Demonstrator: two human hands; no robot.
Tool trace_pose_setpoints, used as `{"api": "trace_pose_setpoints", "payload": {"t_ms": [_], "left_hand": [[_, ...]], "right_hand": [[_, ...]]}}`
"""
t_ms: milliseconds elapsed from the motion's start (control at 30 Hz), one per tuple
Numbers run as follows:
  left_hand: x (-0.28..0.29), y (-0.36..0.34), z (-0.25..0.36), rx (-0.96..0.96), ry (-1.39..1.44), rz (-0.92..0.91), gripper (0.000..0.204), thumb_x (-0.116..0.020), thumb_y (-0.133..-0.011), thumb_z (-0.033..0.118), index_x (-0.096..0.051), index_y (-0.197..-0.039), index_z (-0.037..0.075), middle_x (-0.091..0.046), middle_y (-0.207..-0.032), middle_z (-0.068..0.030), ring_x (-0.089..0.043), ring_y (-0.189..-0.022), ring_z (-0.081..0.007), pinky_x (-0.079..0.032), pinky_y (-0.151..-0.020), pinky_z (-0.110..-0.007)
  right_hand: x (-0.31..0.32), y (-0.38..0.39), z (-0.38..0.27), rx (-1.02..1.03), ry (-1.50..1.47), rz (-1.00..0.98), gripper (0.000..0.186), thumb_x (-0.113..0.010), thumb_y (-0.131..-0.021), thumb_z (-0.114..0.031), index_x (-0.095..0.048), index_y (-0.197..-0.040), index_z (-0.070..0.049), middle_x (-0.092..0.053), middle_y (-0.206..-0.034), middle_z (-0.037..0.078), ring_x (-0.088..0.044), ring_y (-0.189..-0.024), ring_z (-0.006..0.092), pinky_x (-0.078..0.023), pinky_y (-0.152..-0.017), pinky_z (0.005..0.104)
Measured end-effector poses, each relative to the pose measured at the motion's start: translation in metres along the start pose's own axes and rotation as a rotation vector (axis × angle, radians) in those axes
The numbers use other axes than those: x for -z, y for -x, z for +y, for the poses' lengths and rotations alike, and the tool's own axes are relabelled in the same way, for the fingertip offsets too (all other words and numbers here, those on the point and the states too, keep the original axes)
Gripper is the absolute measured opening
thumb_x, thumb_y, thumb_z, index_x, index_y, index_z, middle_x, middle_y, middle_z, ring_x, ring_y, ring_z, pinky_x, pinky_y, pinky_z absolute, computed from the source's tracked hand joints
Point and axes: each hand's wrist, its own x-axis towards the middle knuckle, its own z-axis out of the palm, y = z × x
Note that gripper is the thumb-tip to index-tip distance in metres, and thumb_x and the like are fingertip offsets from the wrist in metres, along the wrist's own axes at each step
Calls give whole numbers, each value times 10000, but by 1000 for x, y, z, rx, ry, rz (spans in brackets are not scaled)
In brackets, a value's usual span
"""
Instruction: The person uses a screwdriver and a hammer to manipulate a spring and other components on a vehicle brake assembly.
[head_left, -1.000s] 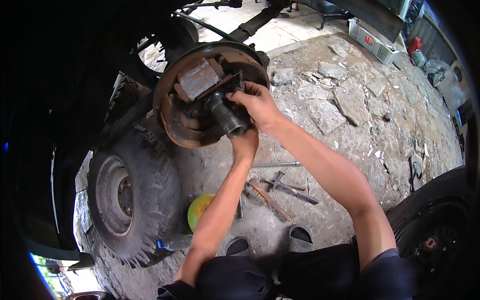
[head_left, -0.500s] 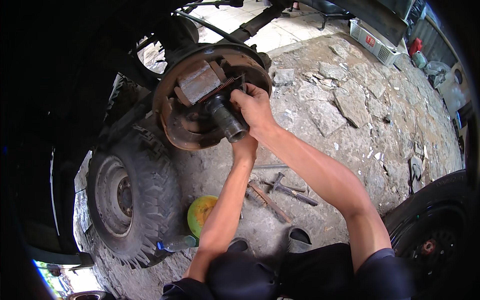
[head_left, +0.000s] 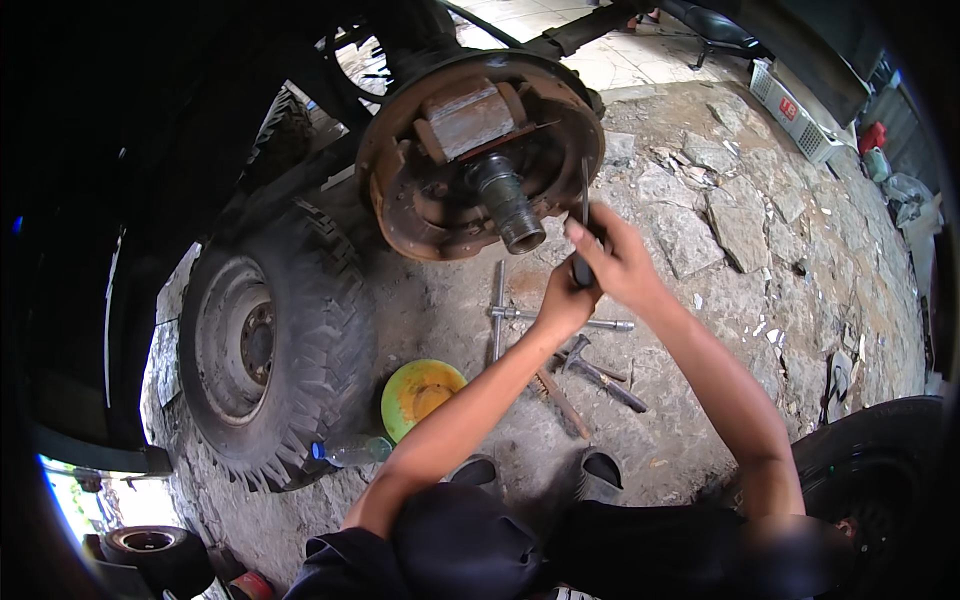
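Note:
A rusty drum brake backing plate [head_left: 410,225] with its brake parts hangs at the upper middle. A hollow axle spindle [head_left: 510,210] sticks out of its centre toward me. Across it, above the spindle, runs a thin brake return spring [head_left: 500,140]. To the right of the spindle, apart from it, I hold a screwdriver [head_left: 586,262] with a dark handle and its thin shaft upward. My right hand [head_left: 625,265] is closed around the handle. My left hand [head_left: 568,302] is closed at the handle's lower end, its fingers partly hidden.
A knobby tyre [head_left: 290,350] stands at left beside a green bowl [head_left: 400,392] and a plastic bottle [head_left: 358,452]. On the ground lie a cross wrench [head_left: 515,314], a hammer [head_left: 605,380] and a wire brush [head_left: 565,405]. Another tyre [head_left: 880,430] stands right; broken stone slabs lie beyond.
Both hands have drawn back from the brake, down and right past the spindle, bringing the screwdriver out into view. The head view has shifted, uncovering the cross wrench.

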Motion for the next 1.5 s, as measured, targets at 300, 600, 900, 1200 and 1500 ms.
{"api": "trace_pose_setpoints", "payload": {"t_ms": [300, 600, 900, 1200, 1500], "left_hand": [[106, 103, -48, -24, -361, -340, 534, -757, -838, 153, -520, -1297, 18, -657, -1066, -108, -644, -848, -169, -529, -754, -325], [172, 114, 46, -289, -118, 180, 291, -630, -982, 166, -601, -1204, -22, -672, -1070, -58, -624, -993, -115, -492, -835, -243], [161, 98, 66, -673, -98, 400, 246, -600, -987, 111, -576, -1185, -34, -641, -1126, -68, -595, -982, -105, -466, -843, -240], [193, 64, 106, -987, -474, 591, 364, -622, -954, 148, -532, -1268, -14, -551, -1286, -146, -545, -1173, -249, -439, -960, -356], [183, 50, 113, -1029, -613, 589, 466, -696, -892, 150, -546, -1305, -6, -525, -1328, -166, -541, -1230, -304, -448, -1015, -417]], "right_hand": [[-60, 80, -41, -88, 44, -295, 348, -549, -1022, -203, -488, -1315, -26, -647, -854, 178, -686, -746, 249, -524, -672, 367], [-147, 34, -50, -206, -238, 9, 293, -527, -1037, -295, -450, -1156, -39, -553, -678, 99, -566, -603, 167, -450, -567, 340], [-164, 5, -56, -210, -160, 57, 269, -537, -1034, -248, -471, -1204, -49, -611, -713, 161, -639, -631, 252, -493, -593, 377], [-168, -10, -47, 77, 136, 224, 286, -576, -1000, -177, -461, -1222, -36, -656, -795, 218, -683, -699, 381, -513, -595, 421], [-176, -20, -20, 248, 365, 289, 383, -645, -934, -130, -425, -1175, 71, -639, -871, 259, -638, -689, 469, -516, -558, 484]]}}
